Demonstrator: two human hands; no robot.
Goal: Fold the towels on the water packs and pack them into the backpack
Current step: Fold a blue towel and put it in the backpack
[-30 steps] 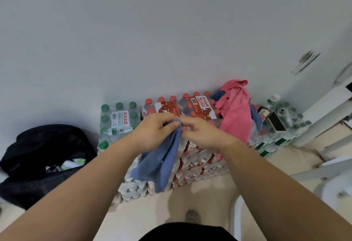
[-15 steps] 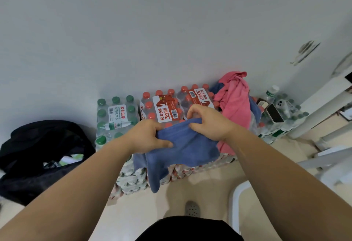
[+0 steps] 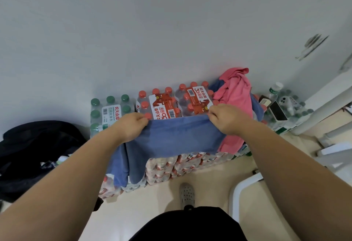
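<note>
Pale wall behind stacked water packs [image 3: 171, 105], blue towel [image 3: 171, 138] stretched between both hands, top edge pinched by left hand [image 3: 131, 126] and right hand [image 3: 226, 119], black backpack [image 3: 36, 153] at left

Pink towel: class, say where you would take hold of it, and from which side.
Probably the bunched ridge at the top of the pink towel, pinched from above and the front: it lies crumpled on the water packs with that ridge standing free, and the wall closes off the back.
</note>
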